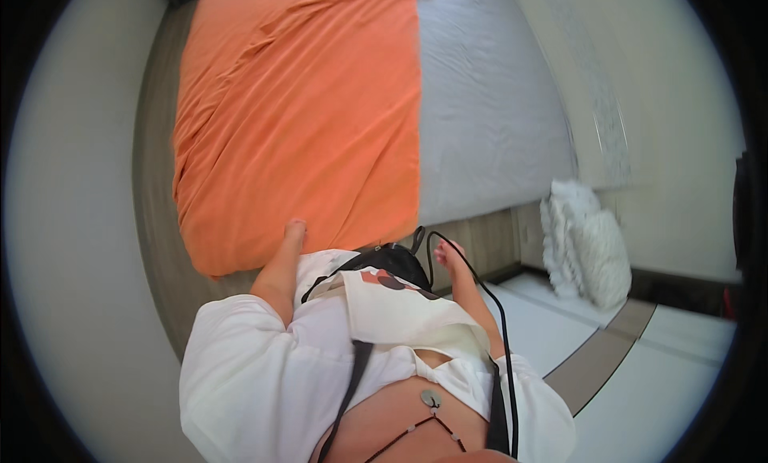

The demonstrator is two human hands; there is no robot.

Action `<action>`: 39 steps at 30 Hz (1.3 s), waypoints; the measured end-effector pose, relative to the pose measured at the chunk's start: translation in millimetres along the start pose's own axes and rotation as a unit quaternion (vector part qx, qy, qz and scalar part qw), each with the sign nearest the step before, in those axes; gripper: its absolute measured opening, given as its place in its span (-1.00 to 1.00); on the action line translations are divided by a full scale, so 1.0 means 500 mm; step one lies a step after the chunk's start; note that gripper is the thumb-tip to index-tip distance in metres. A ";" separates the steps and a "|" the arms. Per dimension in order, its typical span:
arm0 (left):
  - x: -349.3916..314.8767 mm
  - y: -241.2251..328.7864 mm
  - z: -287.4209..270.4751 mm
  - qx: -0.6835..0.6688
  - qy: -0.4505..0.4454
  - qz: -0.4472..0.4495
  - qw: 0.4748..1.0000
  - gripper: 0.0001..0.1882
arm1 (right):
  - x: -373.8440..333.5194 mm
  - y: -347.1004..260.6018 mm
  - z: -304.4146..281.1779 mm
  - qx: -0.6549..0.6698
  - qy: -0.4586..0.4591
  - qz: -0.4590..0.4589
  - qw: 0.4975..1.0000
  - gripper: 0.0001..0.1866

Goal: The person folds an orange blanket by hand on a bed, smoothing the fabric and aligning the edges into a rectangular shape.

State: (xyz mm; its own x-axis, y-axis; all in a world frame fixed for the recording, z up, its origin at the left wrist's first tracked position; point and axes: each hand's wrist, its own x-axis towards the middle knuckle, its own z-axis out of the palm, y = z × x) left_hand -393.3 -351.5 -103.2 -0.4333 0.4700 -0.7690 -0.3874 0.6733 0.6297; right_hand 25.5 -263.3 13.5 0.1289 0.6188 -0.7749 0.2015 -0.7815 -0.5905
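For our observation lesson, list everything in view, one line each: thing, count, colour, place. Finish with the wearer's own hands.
Large rumpled cloth cover: one, orange, over the bed's left side
Smooth-sheeted bed: one, grey, top centre
Fluffy textile bundle: count unclear, white, right
Flat banded surface: one, white and brown, lower right
Wood-look floor: one, grey-brown, left
Plain walls: two stretches, pale, left and right
Indistinct objects: at least two, dark, upper left and right edge
Soft bag: one, black, at the waist
Thin cable: one, black, right of the torso
Loose printed cloth top: one, mainly white, on the wearer
Disc-pendant cord necklace: one, grey and dark, bottom centre
Left hand: one, bare, at the cover's near edge
Right hand: one, bare, beside the cable
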 end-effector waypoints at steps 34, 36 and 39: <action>-0.049 -0.429 0.783 -0.468 0.447 -0.049 0.761 -0.77 | 0.560 -0.352 0.091 -0.452 -0.282 -0.082 0.842 -0.62; -0.007 -0.423 0.761 -0.401 0.486 -0.064 0.774 -0.70 | 0.640 -0.343 0.122 -0.385 -0.238 -0.124 0.883 -0.63; 0.079 -0.423 0.722 -0.428 0.540 -0.017 0.724 -0.66 | 0.752 -0.351 0.197 -0.220 -0.323 -0.087 0.917 -0.67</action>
State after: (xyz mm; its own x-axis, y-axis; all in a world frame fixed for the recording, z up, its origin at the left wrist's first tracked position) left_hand -34.7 -269.4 -306.4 -0.6160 -0.5712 -0.5425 -0.5756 -0.1439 0.8050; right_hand -56.9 98.7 -196.1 -0.5147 0.4436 -0.7337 0.5543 -0.4806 -0.6795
